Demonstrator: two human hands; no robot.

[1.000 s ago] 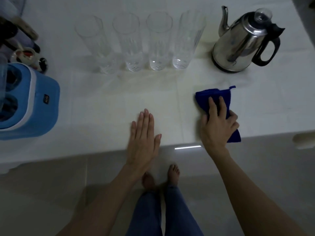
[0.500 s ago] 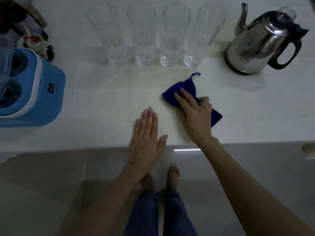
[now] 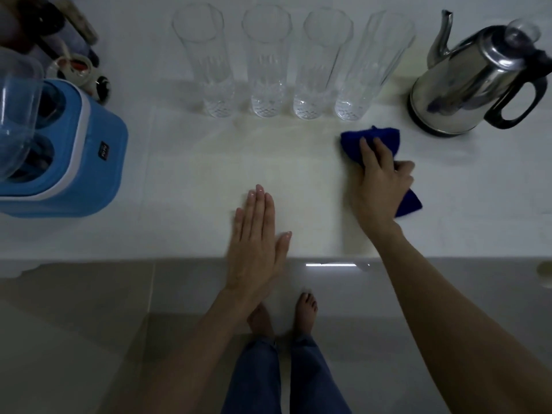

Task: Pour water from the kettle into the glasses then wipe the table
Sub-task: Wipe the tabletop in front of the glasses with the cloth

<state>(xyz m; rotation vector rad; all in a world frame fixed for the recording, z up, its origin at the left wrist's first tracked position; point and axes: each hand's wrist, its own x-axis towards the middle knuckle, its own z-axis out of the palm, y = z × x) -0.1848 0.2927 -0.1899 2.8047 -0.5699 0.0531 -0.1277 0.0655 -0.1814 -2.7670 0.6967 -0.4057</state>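
Several tall clear glasses [image 3: 267, 64] stand in a row at the back of the white table [image 3: 185, 174]. A steel kettle [image 3: 475, 85] with a black handle stands to their right. My right hand [image 3: 379, 180] presses down on a blue cloth [image 3: 376, 138] on the table, just in front of the rightmost glass and left of the kettle. My left hand [image 3: 257, 231] lies flat, palm down, fingers together, at the table's front edge and holds nothing.
A blue appliance [image 3: 68, 150] with a clear plastic container [image 3: 15, 115] sits at the left. Small dark items [image 3: 74, 64] are clustered behind it. The table's front edge [image 3: 119, 258] runs across the view, with my legs and bare feet on the floor below.
My right hand has slid the blue cloth back to the right, after sweeping it left towards the middle. My left hand has stayed flat in the same place.
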